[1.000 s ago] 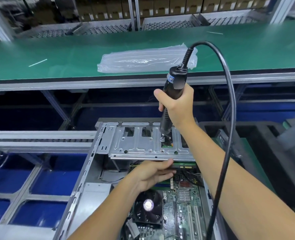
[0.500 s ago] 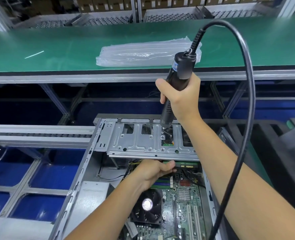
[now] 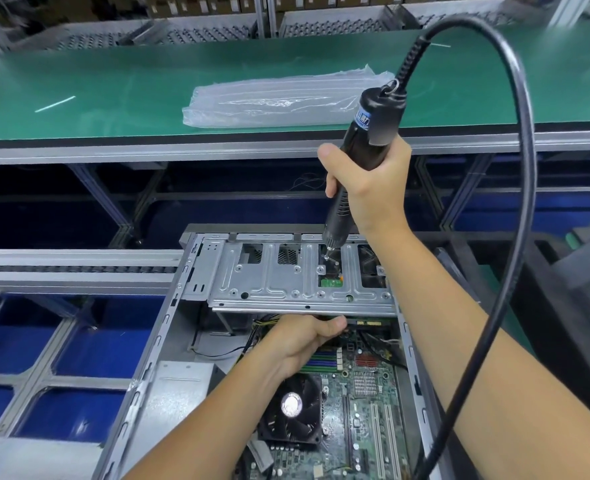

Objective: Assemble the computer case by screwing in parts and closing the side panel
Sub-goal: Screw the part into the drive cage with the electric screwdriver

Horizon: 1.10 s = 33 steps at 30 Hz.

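1. My right hand (image 3: 366,188) has all its fingers wrapped tight round the black electric screwdriver (image 3: 359,157), thumb up the side. I hold it nearly upright so the bit drops straight through a cutout in the drive bracket (image 3: 279,282), tip down at what looks like a screw below the top face.
2. My left hand (image 3: 304,337) is tucked under the bracket's near edge, thumb curled along the lip. The other fingers are hidden underneath, so I can't tell what they're doing. My guess is I'm propping the bracket level against the driver's push.
3. The bracket sits across the far end of the open computer case (image 3: 137,386). Nearer me than the bracket are the motherboard (image 3: 366,403) and its fan (image 3: 292,410).
4. The screwdriver's cable (image 3: 518,188) loops wide to the right of the bracket and hangs over my forearm, so it could tug.
5. Beyond the bracket, a plastic bag (image 3: 279,102) lies on the green bench (image 3: 113,88). No side panel in sight, so closing up is a way off, I reckon.
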Available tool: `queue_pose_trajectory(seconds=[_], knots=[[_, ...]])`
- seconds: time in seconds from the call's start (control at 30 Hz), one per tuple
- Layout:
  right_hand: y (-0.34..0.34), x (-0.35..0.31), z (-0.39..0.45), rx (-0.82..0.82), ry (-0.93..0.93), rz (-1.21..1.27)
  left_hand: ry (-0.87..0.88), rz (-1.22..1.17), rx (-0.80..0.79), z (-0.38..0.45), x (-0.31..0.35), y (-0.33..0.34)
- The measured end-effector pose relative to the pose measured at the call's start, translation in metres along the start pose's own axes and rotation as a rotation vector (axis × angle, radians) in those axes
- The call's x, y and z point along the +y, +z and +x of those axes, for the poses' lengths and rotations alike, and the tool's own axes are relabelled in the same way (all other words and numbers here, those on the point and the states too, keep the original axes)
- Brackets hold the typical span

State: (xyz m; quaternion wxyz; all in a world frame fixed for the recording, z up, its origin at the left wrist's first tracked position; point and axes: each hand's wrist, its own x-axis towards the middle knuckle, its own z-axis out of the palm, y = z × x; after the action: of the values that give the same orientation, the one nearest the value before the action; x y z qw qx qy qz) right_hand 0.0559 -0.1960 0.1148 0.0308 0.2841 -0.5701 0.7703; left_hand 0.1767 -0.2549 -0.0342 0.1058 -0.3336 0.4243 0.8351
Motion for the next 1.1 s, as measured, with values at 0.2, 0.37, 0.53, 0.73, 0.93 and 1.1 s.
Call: queue_pose_trajectory(seconds=[0.2, 0.37, 0.53, 0.73, 0.93, 1.1], knots=[[0.006, 0.004, -0.004, -0.01, 0.02, -0.001, -0.012, 0.008, -0.01, 0.001, 0.0, 0.0], [0.008, 0.008, -0.006, -0.012, 0.032, -0.018, -0.014, -0.008, -0.005, 0.001, 0.0, 0.001], [0.008, 0.011, -0.006, -0.015, 0.044, -0.041, -0.018, -0.012, 0.013, 0.003, -0.001, 0.001], [0.009, 0.014, -0.008, -0.011, 0.059, -0.042, -0.024, -0.018, 0.021, 0.004, -0.001, 0.001], [0.009, 0.015, -0.008, -0.01, 0.065, -0.053, -0.025, -0.005, -0.007, 0.004, 0.0, 0.002], [0.006, 0.014, -0.007, -0.001, 0.057, -0.066, -0.035, 0.085, -0.024, 0.003, 0.003, -0.001]])
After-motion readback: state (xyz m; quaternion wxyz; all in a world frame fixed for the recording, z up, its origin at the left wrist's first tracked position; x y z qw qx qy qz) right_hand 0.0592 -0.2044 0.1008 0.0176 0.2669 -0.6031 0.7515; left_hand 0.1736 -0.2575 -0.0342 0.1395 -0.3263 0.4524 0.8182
